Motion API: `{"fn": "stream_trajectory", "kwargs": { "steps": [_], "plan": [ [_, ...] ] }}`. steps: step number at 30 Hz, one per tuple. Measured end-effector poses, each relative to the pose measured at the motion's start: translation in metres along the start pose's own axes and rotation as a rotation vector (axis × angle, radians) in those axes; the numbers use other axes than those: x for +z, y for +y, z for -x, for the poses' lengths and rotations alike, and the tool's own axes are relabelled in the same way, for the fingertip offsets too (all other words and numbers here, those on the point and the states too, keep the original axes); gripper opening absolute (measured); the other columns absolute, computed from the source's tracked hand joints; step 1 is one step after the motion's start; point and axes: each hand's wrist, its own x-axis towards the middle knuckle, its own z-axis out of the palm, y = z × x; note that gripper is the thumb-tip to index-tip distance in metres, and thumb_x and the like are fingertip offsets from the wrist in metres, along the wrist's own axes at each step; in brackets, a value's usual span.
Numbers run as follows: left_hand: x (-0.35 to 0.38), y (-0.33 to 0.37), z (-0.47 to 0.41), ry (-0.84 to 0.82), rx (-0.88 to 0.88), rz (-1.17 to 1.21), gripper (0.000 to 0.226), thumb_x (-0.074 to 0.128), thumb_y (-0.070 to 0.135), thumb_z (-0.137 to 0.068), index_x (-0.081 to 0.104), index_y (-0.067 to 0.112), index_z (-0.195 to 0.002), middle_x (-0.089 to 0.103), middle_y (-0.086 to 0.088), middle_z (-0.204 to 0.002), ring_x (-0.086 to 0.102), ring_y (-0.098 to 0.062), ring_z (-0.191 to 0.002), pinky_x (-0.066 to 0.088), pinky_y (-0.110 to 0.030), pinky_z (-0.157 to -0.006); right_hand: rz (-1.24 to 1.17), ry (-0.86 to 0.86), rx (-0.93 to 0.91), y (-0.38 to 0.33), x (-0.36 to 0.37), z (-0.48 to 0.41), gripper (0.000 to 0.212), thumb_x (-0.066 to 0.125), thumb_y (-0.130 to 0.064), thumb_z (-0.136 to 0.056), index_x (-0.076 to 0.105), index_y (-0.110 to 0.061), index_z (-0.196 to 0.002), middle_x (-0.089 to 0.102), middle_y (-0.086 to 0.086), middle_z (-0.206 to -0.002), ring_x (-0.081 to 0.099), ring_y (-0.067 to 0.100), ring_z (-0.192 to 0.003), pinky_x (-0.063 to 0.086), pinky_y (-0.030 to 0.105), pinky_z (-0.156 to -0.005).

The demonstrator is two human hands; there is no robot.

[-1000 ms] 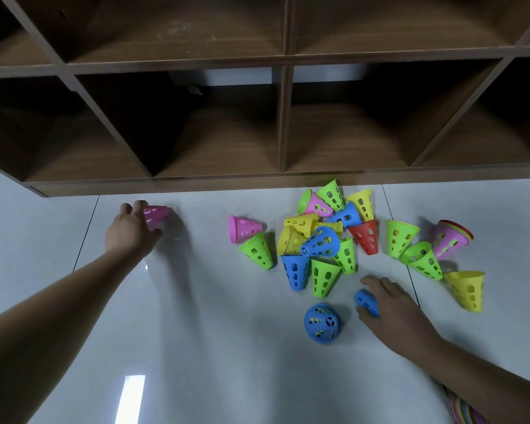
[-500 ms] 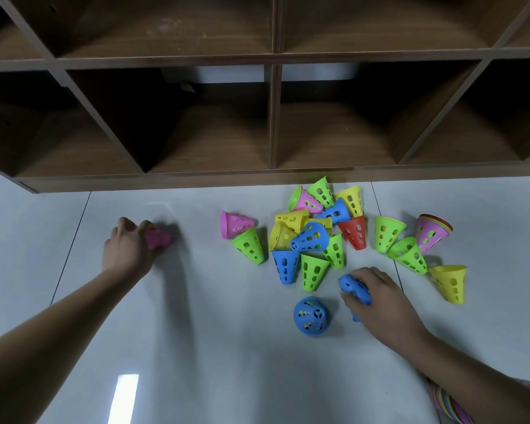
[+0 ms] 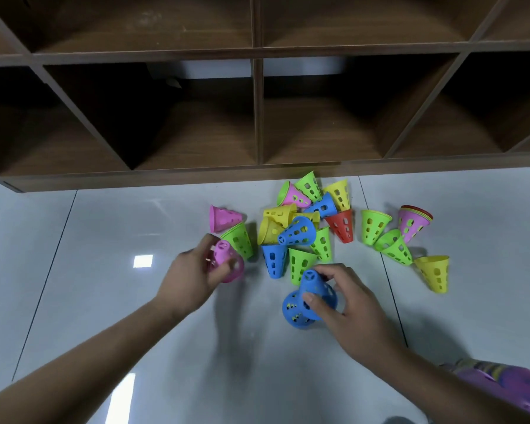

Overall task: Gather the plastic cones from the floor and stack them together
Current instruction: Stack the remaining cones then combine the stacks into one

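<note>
Left hand [image 3: 193,276] grips the pink cone [image 3: 227,260], brought in from the floor's [image 3: 104,301] left side to just beside the pile [image 3: 297,231]. Right hand [image 3: 352,313] grasps a blue cone [image 3: 317,289], now lifted onto the second blue cone [image 3: 292,312]. Judgement: first pair nesting; the pile remains unstacked.

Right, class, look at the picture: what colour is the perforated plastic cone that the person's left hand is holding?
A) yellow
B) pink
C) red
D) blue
B: the left hand grips a pink perforated plastic cone, while the right hand holds a blue perforated plastic cone.
</note>
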Motion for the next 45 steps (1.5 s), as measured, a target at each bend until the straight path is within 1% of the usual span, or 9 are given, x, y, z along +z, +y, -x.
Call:
{"fn": "stream_trajectory", "kwargs": {
  "steps": [7,10,14,17,23,29,36,39,45],
  "plan": [
    [0.041,0.062,0.040,-0.109,0.230,0.195,0.036,0.073,0.052,-0.090,0.058,0.036,-0.119,0.072,0.021,-0.103,0.067,0.002,-0.091,0.053,-0.019,-0.079,0.047,-0.128,0.027,0.043,0.022,0.006,0.037,0.082,-0.019,-0.087,0.063,-0.035,-0.113,0.066,-0.017,-0.113,0.068,0.007,-0.104,0.057,0.026,-0.086],
    [0.063,0.066,0.048,-0.202,0.337,0.089,0.041,0.072,0.056,-0.091,0.058,0.038,-0.126,0.070,0.017,-0.109,0.068,-0.008,-0.089,0.055,-0.026,-0.078,0.018,-0.129,0.027,0.059,0.028,0.005,0.035,0.081,-0.004,-0.084,0.068,-0.024,-0.109,0.069,-0.012,-0.110,0.071,0.005,-0.104,0.060,0.032,-0.089],
    [0.092,0.046,0.050,-0.256,0.390,-0.088,0.044,0.064,0.062,-0.094,0.056,0.039,-0.130,0.069,0.013,-0.112,0.067,-0.020,-0.082,0.051,-0.028,-0.071,0.034,-0.146,0.070,0.073,0.028,0.002,0.037,0.069,0.003,-0.089,0.070,-0.026,-0.111,0.075,-0.016,-0.106,0.072,0.001,-0.103,0.061,0.034,-0.090],
    [0.102,0.031,0.046,-0.264,0.406,-0.176,0.044,0.063,0.060,-0.094,0.054,0.040,-0.132,0.068,0.012,-0.117,0.068,-0.022,-0.090,0.054,-0.032,-0.080,0.135,-0.033,0.066,0.078,0.024,-0.008,0.045,0.059,0.009,-0.088,0.069,-0.027,-0.114,0.071,-0.017,-0.107,0.067,-0.002,-0.103,0.058,0.033,-0.090],
    [0.091,0.028,0.035,-0.293,0.415,-0.128,0.074,0.060,0.081,-0.090,0.053,0.033,-0.145,0.064,0.008,-0.133,0.062,-0.015,-0.114,0.050,-0.027,-0.097,0.338,-0.034,-0.163,0.058,0.014,-0.044,0.051,0.062,-0.003,-0.091,0.058,-0.028,-0.135,0.056,-0.012,-0.134,0.055,0.012,-0.122,0.052,0.030,-0.095],
    [0.053,0.012,-0.011,0.023,0.475,-0.276,0.043,0.073,0.038,-0.092,0.063,0.022,-0.131,0.060,0.000,-0.129,0.060,-0.029,-0.115,0.053,-0.042,-0.091,0.408,-0.160,-0.239,0.066,0.011,-0.064,0.051,0.058,-0.006,-0.098,0.054,-0.027,-0.145,0.049,-0.017,-0.147,0.049,0.014,-0.128,0.047,0.029,-0.104],
    [0.033,-0.016,-0.045,-0.047,0.336,-0.559,0.086,0.083,0.023,-0.078,0.047,0.028,-0.156,0.043,-0.007,-0.162,0.045,-0.033,-0.144,0.052,-0.047,-0.102,0.273,-0.118,-0.119,0.082,0.014,-0.050,0.015,0.057,-0.012,-0.104,0.056,-0.027,-0.108,0.058,-0.011,-0.100,0.056,0.017,-0.094,0.053,0.044,-0.080],
    [0.037,-0.025,-0.044,-0.059,0.341,-0.541,0.094,0.081,0.007,-0.072,0.047,0.027,-0.157,0.041,-0.009,-0.160,0.052,-0.035,-0.132,0.057,-0.047,-0.096,0.172,-0.113,-0.015,0.084,0.013,-0.042,0.023,0.055,-0.006,-0.104,0.051,-0.028,-0.099,0.057,-0.009,-0.085,0.055,0.010,-0.080,0.049,0.040,-0.073],
    [0.045,-0.039,-0.033,0.018,0.289,-0.464,0.070,0.084,0.006,-0.072,0.059,0.019,-0.137,0.045,-0.009,-0.140,0.062,-0.029,-0.096,0.058,-0.037,-0.065,-0.020,-0.134,0.317,0.094,0.010,-0.040,0.029,0.049,-0.005,-0.103,0.057,-0.032,-0.100,0.069,0.001,-0.086,0.070,0.017,-0.075,0.058,0.050,-0.079]
  ]
}}
